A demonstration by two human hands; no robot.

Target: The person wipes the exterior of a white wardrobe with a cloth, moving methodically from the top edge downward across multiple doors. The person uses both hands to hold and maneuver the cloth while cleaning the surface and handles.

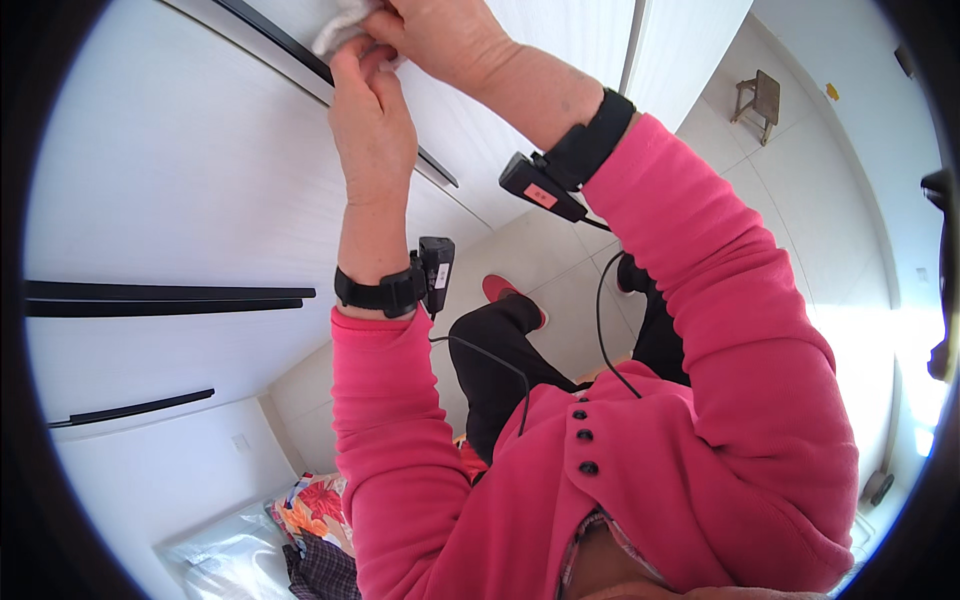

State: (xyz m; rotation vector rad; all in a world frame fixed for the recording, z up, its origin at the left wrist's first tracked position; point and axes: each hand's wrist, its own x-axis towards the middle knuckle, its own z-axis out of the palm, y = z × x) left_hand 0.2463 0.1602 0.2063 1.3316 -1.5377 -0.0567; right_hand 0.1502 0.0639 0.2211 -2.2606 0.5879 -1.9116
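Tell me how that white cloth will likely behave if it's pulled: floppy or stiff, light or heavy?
The white cloth is probably floppy, since it bunches into soft folds beside the left hand and right hand. It looks light, its visible part being small, though some is hidden. Its crumpled shape seems unlikely to roll.

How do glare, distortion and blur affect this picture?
Head view: glare burns out a patch at right; the black lens rim hides the corners; the right wall curves; the white cabinet is bright, its black handles distinct; the left hand shows no obvious motion blur; the right hand and white cloth reach the upper edge.
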